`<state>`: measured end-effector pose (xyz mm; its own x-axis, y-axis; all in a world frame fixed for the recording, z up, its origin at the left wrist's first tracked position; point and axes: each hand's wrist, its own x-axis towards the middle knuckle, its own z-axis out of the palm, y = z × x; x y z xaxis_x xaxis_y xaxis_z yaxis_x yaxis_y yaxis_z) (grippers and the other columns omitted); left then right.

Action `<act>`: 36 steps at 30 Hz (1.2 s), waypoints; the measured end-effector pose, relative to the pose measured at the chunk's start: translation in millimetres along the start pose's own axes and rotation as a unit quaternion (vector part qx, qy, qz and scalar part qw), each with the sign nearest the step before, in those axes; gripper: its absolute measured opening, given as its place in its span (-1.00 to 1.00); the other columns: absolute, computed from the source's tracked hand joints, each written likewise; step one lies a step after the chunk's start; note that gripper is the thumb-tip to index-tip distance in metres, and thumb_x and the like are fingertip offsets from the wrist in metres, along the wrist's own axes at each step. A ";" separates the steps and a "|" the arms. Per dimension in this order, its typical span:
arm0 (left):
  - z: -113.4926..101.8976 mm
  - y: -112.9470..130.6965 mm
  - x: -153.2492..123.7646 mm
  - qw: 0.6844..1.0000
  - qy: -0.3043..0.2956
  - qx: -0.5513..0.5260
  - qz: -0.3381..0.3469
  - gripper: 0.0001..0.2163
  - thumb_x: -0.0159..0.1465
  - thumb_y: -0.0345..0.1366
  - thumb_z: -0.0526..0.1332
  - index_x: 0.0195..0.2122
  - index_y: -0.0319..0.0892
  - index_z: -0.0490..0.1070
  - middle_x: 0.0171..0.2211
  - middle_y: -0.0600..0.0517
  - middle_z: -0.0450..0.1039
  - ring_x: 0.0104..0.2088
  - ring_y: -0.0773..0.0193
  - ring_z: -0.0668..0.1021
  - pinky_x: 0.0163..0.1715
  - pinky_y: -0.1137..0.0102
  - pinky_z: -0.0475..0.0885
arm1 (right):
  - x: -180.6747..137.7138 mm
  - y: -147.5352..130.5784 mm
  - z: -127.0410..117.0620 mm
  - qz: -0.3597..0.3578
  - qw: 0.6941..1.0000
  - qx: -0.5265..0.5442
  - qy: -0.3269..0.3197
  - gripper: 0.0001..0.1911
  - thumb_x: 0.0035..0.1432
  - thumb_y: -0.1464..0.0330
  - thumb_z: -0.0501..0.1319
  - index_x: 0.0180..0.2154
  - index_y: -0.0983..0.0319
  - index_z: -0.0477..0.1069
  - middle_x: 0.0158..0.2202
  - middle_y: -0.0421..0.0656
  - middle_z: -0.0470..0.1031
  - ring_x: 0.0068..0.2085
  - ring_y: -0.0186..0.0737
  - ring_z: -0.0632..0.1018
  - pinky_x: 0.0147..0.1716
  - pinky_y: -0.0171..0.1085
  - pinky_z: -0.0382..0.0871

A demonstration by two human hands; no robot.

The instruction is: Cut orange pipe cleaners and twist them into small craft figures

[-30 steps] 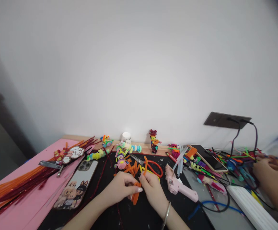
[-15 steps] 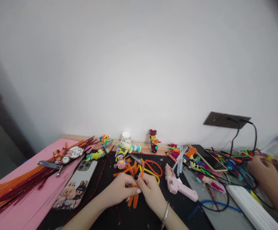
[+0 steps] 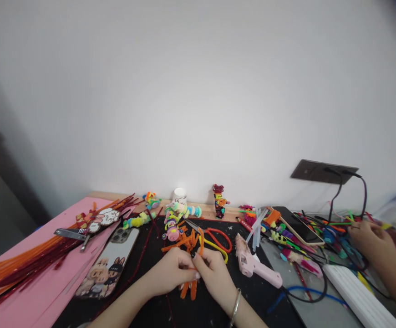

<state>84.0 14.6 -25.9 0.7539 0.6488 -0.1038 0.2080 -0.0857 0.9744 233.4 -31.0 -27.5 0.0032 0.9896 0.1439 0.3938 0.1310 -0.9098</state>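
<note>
Low in the middle of the view, my left hand (image 3: 171, 272) and my right hand (image 3: 215, 273) meet, both closed on an orange pipe cleaner (image 3: 201, 248). One end of it stands up in a curve above my right thumb. Thumbs and fingertips press together, so its middle is hidden. More orange pipe cleaner pieces (image 3: 186, 240) lie just beyond my hands, and some ends show below them. Scissors (image 3: 220, 239) with red and yellow handles rest behind my right hand. A pink glue gun (image 3: 256, 266) lies to the right of it.
A phone in a cartoon case (image 3: 111, 264) and long orange and dark red pipe cleaners (image 3: 44, 259) lie at left. Small pipe cleaner figures (image 3: 219, 202) and a paper cup (image 3: 179, 196) line the back. A white power strip (image 3: 358, 296), black cables and another person's hands (image 3: 375, 241) are at right.
My fingers have shifted slightly on the orange pipe cleaner, and its upright end leans a little further left. The other person's hands at right have moved slightly.
</note>
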 end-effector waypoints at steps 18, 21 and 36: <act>-16.9 8.9 0.7 0.975 0.185 0.035 0.120 -0.68 0.25 -0.14 0.15 -0.58 -0.20 0.35 -0.58 0.09 0.34 -0.51 0.35 0.39 -0.43 0.45 0.31 | 2.8 -5.1 -6.3 0.120 0.942 0.313 0.018 -0.65 0.02 0.14 0.28 -0.54 0.19 0.19 -0.63 -0.32 0.25 -0.64 -0.45 0.12 -0.65 -0.39 -0.12; -14.6 7.0 0.8 0.982 0.165 0.030 0.090 -0.78 0.23 -0.18 0.18 -0.41 -0.23 0.45 -0.54 0.09 0.38 -0.56 0.36 0.43 -0.50 0.45 0.34 | 4.1 -2.3 -7.9 0.118 0.945 0.303 0.020 -0.64 0.06 0.13 0.25 -0.55 0.19 0.19 -0.64 -0.32 0.22 -0.63 -0.44 0.13 -0.66 -0.39 -0.13; -10.6 3.6 2.2 0.972 0.221 0.027 0.073 -0.85 0.09 -0.25 0.29 -0.41 -0.23 0.56 -0.47 0.00 0.57 -0.45 0.25 0.53 -0.41 0.42 0.39 | 4.8 -0.4 -7.3 0.118 0.953 0.280 -0.010 -0.70 0.06 0.24 0.25 -0.58 0.21 0.23 -0.69 -0.33 0.23 -0.65 -0.45 0.12 -0.67 -0.40 -0.11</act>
<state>79.8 23.7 -20.5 0.4380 0.8877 0.1419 0.1600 -0.2323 0.9594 240.0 -26.7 -23.6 0.0112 0.9957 -0.0921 -0.1686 -0.0889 -0.9817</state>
